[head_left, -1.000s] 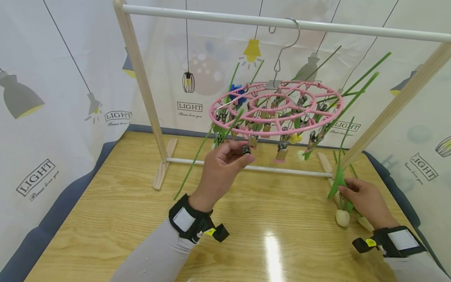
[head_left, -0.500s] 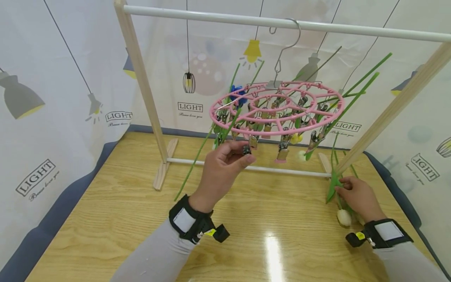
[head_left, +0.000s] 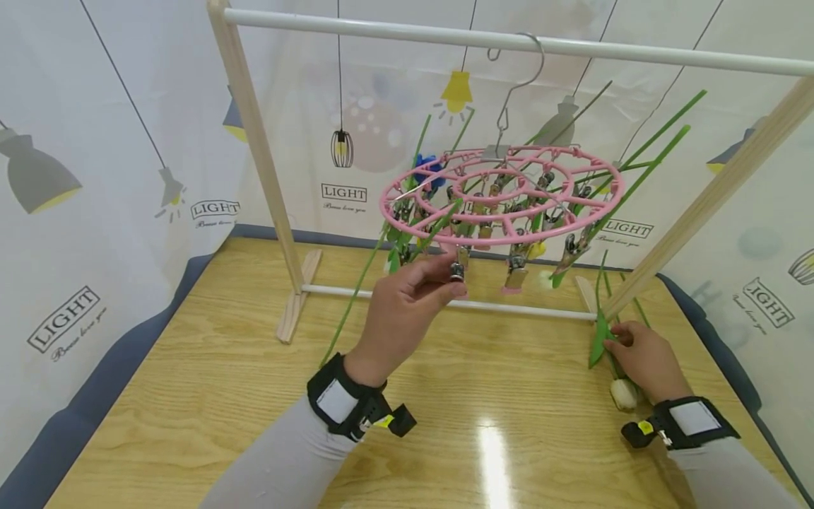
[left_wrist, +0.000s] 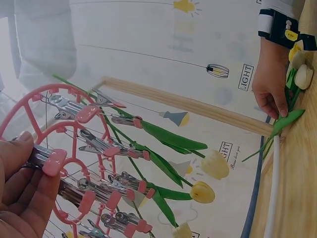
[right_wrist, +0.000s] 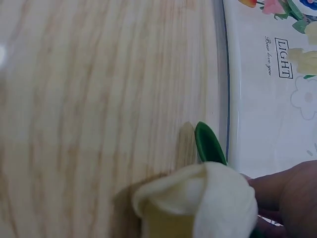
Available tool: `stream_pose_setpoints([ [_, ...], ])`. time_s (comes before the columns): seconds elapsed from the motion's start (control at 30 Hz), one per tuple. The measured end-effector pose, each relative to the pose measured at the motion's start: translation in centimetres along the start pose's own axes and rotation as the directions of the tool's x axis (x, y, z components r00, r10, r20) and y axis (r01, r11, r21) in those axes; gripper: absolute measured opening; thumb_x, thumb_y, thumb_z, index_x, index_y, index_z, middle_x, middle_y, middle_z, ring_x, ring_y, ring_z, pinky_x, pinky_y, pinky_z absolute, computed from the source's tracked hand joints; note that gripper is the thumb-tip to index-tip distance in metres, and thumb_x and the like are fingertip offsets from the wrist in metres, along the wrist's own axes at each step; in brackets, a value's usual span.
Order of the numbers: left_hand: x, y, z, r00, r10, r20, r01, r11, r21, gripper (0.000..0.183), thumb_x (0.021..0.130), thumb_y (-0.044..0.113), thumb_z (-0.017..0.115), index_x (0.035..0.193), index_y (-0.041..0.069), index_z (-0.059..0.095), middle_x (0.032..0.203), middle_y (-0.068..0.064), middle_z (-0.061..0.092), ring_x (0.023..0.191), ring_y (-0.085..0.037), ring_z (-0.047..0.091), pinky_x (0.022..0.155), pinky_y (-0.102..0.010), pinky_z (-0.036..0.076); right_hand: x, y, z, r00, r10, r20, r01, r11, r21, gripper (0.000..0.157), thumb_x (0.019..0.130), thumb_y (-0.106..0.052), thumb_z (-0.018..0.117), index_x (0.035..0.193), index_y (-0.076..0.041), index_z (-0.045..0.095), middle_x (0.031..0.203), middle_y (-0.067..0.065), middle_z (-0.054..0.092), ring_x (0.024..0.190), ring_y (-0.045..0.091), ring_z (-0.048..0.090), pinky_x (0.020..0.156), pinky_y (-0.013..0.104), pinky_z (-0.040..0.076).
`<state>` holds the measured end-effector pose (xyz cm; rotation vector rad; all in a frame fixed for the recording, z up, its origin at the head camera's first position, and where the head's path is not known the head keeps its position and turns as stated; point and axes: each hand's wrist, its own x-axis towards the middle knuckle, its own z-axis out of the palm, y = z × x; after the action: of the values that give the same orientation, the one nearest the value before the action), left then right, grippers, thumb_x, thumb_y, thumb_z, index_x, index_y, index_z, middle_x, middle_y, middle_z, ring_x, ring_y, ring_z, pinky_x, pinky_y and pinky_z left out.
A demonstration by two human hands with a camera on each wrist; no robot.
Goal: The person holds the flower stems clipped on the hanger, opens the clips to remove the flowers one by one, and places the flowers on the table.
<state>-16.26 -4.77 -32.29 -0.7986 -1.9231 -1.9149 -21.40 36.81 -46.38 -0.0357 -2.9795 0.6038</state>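
In the head view my left hand (head_left: 400, 311) pinches a metal clip (head_left: 457, 271) between thumb and fingers, below the front of the round pink hanger (head_left: 490, 241). Pink tips show on this clip (left_wrist: 53, 162) in the left wrist view, and nothing is between them. My right hand (head_left: 651, 362) pinches an artificial white tulip by its green leaf (head_left: 599, 341) and stem, low at the rack's right foot. The tulip's head (head_left: 624, 394) points toward me; it looms large as a cream bloom (right_wrist: 225, 198) in the right wrist view, where most of the hand is hidden.
The hanger hooks onto a white bar (head_left: 381, 28) of a wooden rack (head_left: 254, 141). Several clips hold flowers, among them a blue flower (head_left: 429, 172) and a yellow tulip (left_wrist: 203, 192). More tulips (left_wrist: 295, 57) lie by the right hand on the wooden table (head_left: 254, 410).
My right hand has shifted left with the white tulip, and its stem has come down. My left hand moved slightly right with the clip, and the hanger's front shifted a little with it.
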Motion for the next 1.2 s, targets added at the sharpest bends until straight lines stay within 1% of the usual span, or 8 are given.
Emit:
stream_pose_setpoints([
  [0.33,-0.3,-1.4,0.9,0.993,0.122,0.009,-0.122,0.986,0.116,0.031,0.087,0.012,0.064,0.114,-0.001,0.063,0.1,-0.016,0.071,0.086,-0.007,0.064,0.074,-0.024,0.056,-0.8,-1.3,-0.3,0.997,-0.01,-0.078,0.01,1.0,0.003,0.046,0.096,-0.034,0.05,0.118,0.007,0.056,0.106,0.03,0.06,0.091,0.039,0.056,0.067,0.052,0.049],
  [0.4,-0.4,-2.0,0.9,0.986,0.166,0.017,-0.166,0.973,0.16,0.029,0.088,0.017,0.063,0.113,0.002,0.064,0.098,-0.012,0.072,0.083,-0.005,0.064,0.064,-0.021,0.056,-1.2,-2.1,-0.5,0.993,-0.023,-0.112,0.028,0.999,0.036,0.045,0.096,-0.032,0.049,0.117,0.007,0.057,0.106,0.03,0.059,0.092,0.039,0.055,0.067,0.052,0.049],
  [0.53,-0.3,-2.7,1.0,0.97,0.24,0.045,-0.243,0.94,0.239,0.026,0.09,0.024,0.06,0.11,0.008,0.067,0.098,-0.005,0.072,0.076,0.0,0.061,0.046,-0.021,0.045,-2.1,-4.5,-0.4,0.979,-0.092,-0.181,0.11,0.99,0.093,0.037,0.095,-0.029,0.052,0.112,0.003,0.061,0.102,0.024,0.06,0.089,0.034,0.054,0.063,0.048,0.049],
  [0.67,-0.4,-2.5,1.0,0.957,0.287,0.051,-0.289,0.913,0.289,0.022,0.091,0.024,0.06,0.104,0.01,0.069,0.096,-0.004,0.072,0.074,0.001,0.057,0.053,-0.019,0.048,-3.2,-7.6,0.5,0.961,-0.179,-0.209,0.212,0.965,0.151,0.032,0.095,-0.03,0.053,0.11,-0.003,0.063,0.096,0.014,0.062,0.083,0.024,0.056,0.063,0.042,0.05],
  [0.77,-0.5,-2.0,0.9,0.95,0.311,0.031,-0.306,0.904,0.3,0.02,0.091,0.024,0.06,0.1,0.009,0.07,0.09,-0.004,0.072,0.077,0.001,0.058,0.063,-0.017,0.052,-4.0,-10.1,1.4,0.953,-0.243,-0.181,0.281,0.933,0.224,0.031,0.095,-0.031,0.053,0.112,-0.007,0.063,0.098,0.008,0.063,0.085,0.018,0.056,0.068,0.041,0.05],
  [1.03,-0.7,-0.4,-0.7,0.929,0.364,-0.063,-0.334,0.901,0.277,0.012,0.09,0.014,0.061,0.093,0.007,0.069,0.076,-0.005,0.067,0.066,-0.006,0.057,0.054,-0.022,0.05,-5.1,-17.8,2.8,0.921,-0.369,-0.123,0.384,0.81,0.444,0.026,0.093,-0.029,0.057,0.117,-0.021,0.06,0.111,-0.002,0.062,0.094,0.008,0.055,0.078,0.036,0.052],
  [1.13,-0.4,-0.2,-1.9,0.937,0.326,-0.121,-0.286,0.921,0.264,0.013,0.092,0.016,0.058,0.091,0.007,0.068,0.076,-0.006,0.067,0.063,-0.011,0.059,0.051,-0.026,0.048,-5.4,-21.4,2.5,0.904,-0.399,-0.155,0.418,0.745,0.52,0.027,0.091,-0.021,0.06,0.117,-0.015,0.06,0.113,0.006,0.062,0.097,0.012,0.056,0.081,0.04,0.053],
  [1.2,-0.1,0.0,-2.7,0.947,0.273,-0.17,-0.226,0.94,0.255,0.015,0.093,0.018,0.057,0.091,0.007,0.068,0.076,-0.007,0.067,0.064,-0.014,0.06,0.051,-0.027,0.049,-5.4,-23.6,2.3,0.875,-0.438,-0.207,0.472,0.676,0.565,0.029,0.089,-0.013,0.062,0.118,-0.008,0.059,0.114,0.013,0.062,0.1,0.018,0.057,0.084,0.045,0.052],
])
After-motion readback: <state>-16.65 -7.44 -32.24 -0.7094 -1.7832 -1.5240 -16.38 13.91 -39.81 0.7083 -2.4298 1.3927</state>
